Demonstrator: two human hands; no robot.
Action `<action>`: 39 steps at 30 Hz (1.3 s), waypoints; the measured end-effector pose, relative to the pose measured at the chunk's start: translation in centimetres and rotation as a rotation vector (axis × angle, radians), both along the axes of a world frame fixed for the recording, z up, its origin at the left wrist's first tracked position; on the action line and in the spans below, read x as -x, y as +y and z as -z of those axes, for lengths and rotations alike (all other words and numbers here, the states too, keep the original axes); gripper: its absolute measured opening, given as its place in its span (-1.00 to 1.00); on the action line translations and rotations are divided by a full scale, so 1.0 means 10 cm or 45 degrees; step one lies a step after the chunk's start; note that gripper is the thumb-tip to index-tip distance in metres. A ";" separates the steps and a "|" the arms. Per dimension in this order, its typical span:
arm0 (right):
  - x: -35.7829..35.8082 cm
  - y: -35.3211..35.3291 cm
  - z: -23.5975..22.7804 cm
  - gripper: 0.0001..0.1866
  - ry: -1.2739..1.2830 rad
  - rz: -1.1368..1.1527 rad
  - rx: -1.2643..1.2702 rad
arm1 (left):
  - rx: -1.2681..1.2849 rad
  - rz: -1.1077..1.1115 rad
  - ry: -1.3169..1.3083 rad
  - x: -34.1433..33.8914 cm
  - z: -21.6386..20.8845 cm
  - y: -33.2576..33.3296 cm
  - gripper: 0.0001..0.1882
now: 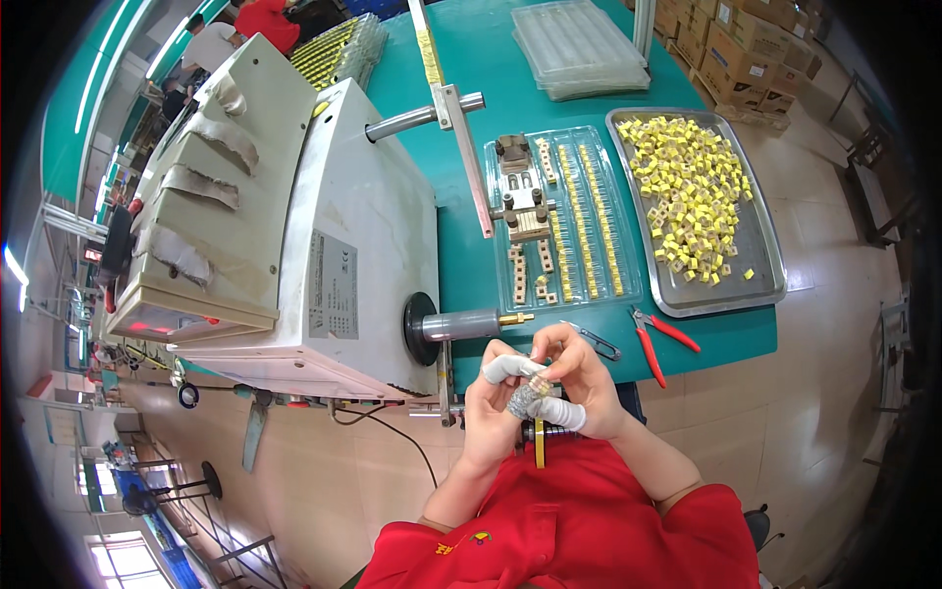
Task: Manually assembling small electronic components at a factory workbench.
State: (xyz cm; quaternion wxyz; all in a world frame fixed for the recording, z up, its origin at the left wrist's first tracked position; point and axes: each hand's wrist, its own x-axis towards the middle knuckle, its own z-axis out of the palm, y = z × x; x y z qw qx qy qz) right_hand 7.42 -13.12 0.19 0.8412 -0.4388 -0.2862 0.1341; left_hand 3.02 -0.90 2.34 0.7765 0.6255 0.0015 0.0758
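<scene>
My left hand (494, 412) and my right hand (581, 378) meet close to my chest, just below the machine's spindle (469, 324). Both wear white and grey finger cots. Together they pinch a small yellowish part (538, 386) between the fingertips. A strip of yellow tape (539, 444) hangs down from the part. Red sleeves cover my upper arms.
A large white winding machine (324, 226) fills the left of the green table (471, 59). A clear tray (564, 221) holds rows of small parts; a metal tray (756, 265) holds several yellow parts. Red-handled pliers (655, 339) and tweezers (594, 340) lie near the front edge. Cartons stand at the far right.
</scene>
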 end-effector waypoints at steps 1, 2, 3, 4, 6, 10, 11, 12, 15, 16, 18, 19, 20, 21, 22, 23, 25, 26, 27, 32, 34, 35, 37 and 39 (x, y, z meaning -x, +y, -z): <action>0.02 0.01 -0.01 -0.66 0.000 -0.002 0.000 | 0.232 0.040 0.068 0.01 0.01 0.00 -0.83; 0.04 0.02 -0.03 -0.68 -0.011 0.043 0.001 | 0.464 0.080 0.135 0.01 0.01 0.00 -0.84; 0.06 0.03 -0.04 -0.69 -0.020 0.086 0.003 | 0.464 0.077 0.136 0.01 0.01 0.00 -0.84; 0.08 0.03 -0.01 -0.69 -0.019 0.084 0.003 | 0.530 0.105 0.150 0.00 0.00 0.00 -0.85; 0.10 0.04 0.05 -0.72 -0.001 0.126 -0.004 | 0.598 0.136 0.166 0.00 -0.01 -0.01 -0.85; 0.11 0.06 0.06 -0.74 0.033 0.132 -0.039 | 0.575 0.110 0.166 0.00 0.01 0.00 -0.87; 0.11 0.07 0.06 -0.75 0.077 0.108 -0.079 | 0.536 0.088 0.146 0.00 0.02 0.01 -0.88; 0.11 0.07 0.06 -0.75 0.120 0.081 -0.119 | 0.536 0.087 0.146 0.00 0.02 0.01 -0.88; 0.10 0.06 0.05 -0.77 0.162 0.065 -0.122 | 0.441 0.031 0.126 0.00 0.02 0.00 -0.87; 0.10 0.06 0.04 -0.77 0.162 0.064 -0.121 | 0.438 0.021 0.127 0.00 0.03 0.00 -0.87; 0.10 0.07 0.03 -0.78 0.153 0.076 -0.120 | 0.435 0.012 0.127 0.00 0.02 0.00 -0.87; 0.10 0.07 0.02 -0.78 0.152 0.077 -0.120 | 0.440 0.013 0.131 0.00 0.01 0.00 -0.87; 0.10 0.07 0.01 -0.78 0.177 0.060 -0.128 | 0.446 0.014 0.135 -0.01 0.00 0.00 -0.87; 0.10 0.07 0.00 -0.77 0.201 0.042 -0.135 | 0.446 0.014 0.134 0.00 0.01 0.00 -0.87; 0.10 0.07 0.00 -0.77 0.200 0.042 -0.135 | 0.420 -0.001 0.127 0.00 0.01 0.00 -0.86; 0.10 0.07 0.00 -0.77 0.215 0.041 -0.142 | 0.394 -0.015 0.120 0.00 0.02 0.00 -0.86; 0.10 0.07 -0.01 -0.77 0.231 0.040 -0.150 | 0.343 -0.037 0.113 0.00 0.02 -0.01 -0.88; 0.10 0.08 -0.02 -0.77 0.242 0.055 -0.136 | 0.291 -0.058 0.105 0.00 0.03 -0.01 -0.89; 0.10 0.08 -0.03 -0.77 0.253 0.069 -0.123 | 0.290 -0.057 0.105 -0.01 0.04 0.01 -0.89; -0.03 -0.01 -0.08 -0.70 -0.125 0.282 0.319 | 0.616 0.188 0.253 0.02 0.05 0.04 -0.81; -0.09 -0.09 -0.15 -0.64 -0.296 0.323 0.497 | 0.654 0.192 0.272 0.02 0.07 0.05 -0.76; -0.13 -0.13 -0.20 -0.64 -0.295 0.325 0.497 | 0.693 0.196 0.292 0.03 0.08 0.05 -0.71; -0.22 -0.20 -0.30 -0.60 -0.771 0.405 0.772 | 0.685 0.227 0.293 0.04 0.15 0.09 -0.62; -0.27 -0.22 -0.27 -0.52 -0.911 0.367 0.843 | 0.790 0.272 0.331 0.04 0.18 0.11 -0.46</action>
